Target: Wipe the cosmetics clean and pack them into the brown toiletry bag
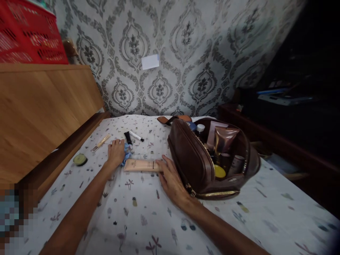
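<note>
On a bed with a patterned white sheet [138, 219], my left hand [116, 151] rests closed over a small blue item [127, 156] I cannot name. My right hand [170, 177] lies flat with fingers stretched out, its fingertips touching the dark cap end of a beige tube [140, 165] lying on the sheet. Right beside that hand stands an open brown leather toiletry bag [193, 159], filled with tubes, a white-capped bottle and a yellow-lidded jar.
A black tube [128, 137], a white pen-like stick [136, 136], a pale thin tool [101, 142] and a round green-topped tin [80, 159] lie beyond my left hand. A wooden headboard [39, 113] runs along the left, a red crate [29, 32] above it. Dark furniture stands at right.
</note>
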Motion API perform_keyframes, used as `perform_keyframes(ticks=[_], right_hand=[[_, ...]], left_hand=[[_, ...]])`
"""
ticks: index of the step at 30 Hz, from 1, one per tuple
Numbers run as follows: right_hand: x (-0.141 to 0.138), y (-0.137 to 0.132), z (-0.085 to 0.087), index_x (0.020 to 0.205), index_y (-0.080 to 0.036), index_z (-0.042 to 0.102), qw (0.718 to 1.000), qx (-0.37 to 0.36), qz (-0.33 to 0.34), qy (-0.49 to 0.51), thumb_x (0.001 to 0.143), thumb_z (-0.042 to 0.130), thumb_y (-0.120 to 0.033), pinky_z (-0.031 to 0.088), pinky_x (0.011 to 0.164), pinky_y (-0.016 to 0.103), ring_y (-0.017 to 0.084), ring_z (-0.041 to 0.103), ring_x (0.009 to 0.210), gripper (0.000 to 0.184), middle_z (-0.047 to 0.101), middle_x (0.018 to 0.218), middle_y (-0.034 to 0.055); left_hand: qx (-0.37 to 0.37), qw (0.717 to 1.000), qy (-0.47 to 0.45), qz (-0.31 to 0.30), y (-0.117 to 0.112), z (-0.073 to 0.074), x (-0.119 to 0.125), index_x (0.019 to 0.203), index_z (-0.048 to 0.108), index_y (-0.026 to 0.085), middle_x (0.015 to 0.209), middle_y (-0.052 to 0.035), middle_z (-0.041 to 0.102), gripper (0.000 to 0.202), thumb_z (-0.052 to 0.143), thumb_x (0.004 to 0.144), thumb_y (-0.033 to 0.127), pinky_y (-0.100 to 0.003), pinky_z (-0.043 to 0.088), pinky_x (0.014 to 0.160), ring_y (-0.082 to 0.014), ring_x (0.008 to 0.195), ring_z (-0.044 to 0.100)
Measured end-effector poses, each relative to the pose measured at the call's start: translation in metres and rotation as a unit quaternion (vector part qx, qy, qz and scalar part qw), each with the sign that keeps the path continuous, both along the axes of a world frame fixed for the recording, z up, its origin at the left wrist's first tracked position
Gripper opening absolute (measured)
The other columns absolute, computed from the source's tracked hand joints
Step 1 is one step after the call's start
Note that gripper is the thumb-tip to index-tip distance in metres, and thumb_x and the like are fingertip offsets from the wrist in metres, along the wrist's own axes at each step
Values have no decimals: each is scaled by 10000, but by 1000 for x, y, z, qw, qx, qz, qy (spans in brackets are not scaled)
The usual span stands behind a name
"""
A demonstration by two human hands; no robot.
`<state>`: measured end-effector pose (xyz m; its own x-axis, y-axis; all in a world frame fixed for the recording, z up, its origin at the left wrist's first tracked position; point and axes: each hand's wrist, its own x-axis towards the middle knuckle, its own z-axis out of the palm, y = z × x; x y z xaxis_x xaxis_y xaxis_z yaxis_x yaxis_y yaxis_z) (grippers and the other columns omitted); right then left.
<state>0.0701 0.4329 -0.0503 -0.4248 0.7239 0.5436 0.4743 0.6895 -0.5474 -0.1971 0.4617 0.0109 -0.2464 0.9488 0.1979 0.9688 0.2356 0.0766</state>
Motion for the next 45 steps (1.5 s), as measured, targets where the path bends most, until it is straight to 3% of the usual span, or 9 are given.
perform_keyframes(ticks=[10,18,22,26,31,34,38,42,45], right_hand=[[-2,-3,13,1294,-236,611,993,36,42,-102,875,466,-19,491,1030,516,298,495,1272,494,556,1349,148],[-7,9,4,1361,-243,580,995,1,2,-99,877,422,22,536,953,447,262,545,1075,574,598,1157,132],[-8,9,0,1369,-241,565,996,35,-56,-65,861,418,23,492,1020,528,294,507,1201,591,543,1282,149],[-10,-2,12,1359,-221,550,999,45,17,8,943,447,-137,428,1097,544,304,437,1336,436,490,1404,145],[-15,-26,26,1341,-199,489,953,-197,168,154,986,453,-328,558,863,391,221,656,957,379,662,1113,106],[-18,-33,21,1264,-198,504,906,-318,183,212,936,552,-382,554,739,317,173,632,761,378,667,918,35],[-18,-31,17,1203,-187,557,909,-339,142,199,839,664,-297,523,720,268,160,607,782,395,667,912,15],[-14,-30,28,1136,-177,614,924,-323,148,142,767,680,-221,490,732,252,160,588,810,378,661,936,4],[-11,-32,36,921,-154,663,932,-320,158,62,693,721,-198,434,623,223,127,522,671,239,601,776,-30]], left_hand=[[-69,996,-22,51,-2,9,-24,995,623,161,1212,-184,627,244,514,903,359,-425,474,905,-349,1168,578],[46,974,-211,75,-24,24,-31,802,573,203,978,-95,684,178,573,826,380,-418,448,956,-330,1118,596],[114,915,-382,66,-38,26,-15,827,589,201,828,-37,659,290,597,780,488,-344,508,826,-258,922,643],[125,823,-551,56,-53,17,29,864,604,184,712,-15,625,514,655,665,655,-302,522,621,-190,653,620],[54,753,-655,-1,-74,5,84,863,656,156,727,-32,659,531,722,643,634,-311,533,615,-185,631,622],[16,793,-606,-64,-85,2,93,861,675,159,808,-47,694,451,729,701,578,-324,544,736,-217,771,655],[81,887,-430,-146,-89,-5,85,1012,620,192,932,-51,693,392,570,850,545,-414,515,935,-255,939,659],[160,909,-334,-189,-90,-15,86,1352,467,213,1373,-121,553,531,495,909,504,-484,400,1118,-292,1295,524],[130,921,-276,-243,-93,-22,92,1383,460,235,1393,-109,554,524,463,931,500,-459,445,1082,-285,1297,535]])
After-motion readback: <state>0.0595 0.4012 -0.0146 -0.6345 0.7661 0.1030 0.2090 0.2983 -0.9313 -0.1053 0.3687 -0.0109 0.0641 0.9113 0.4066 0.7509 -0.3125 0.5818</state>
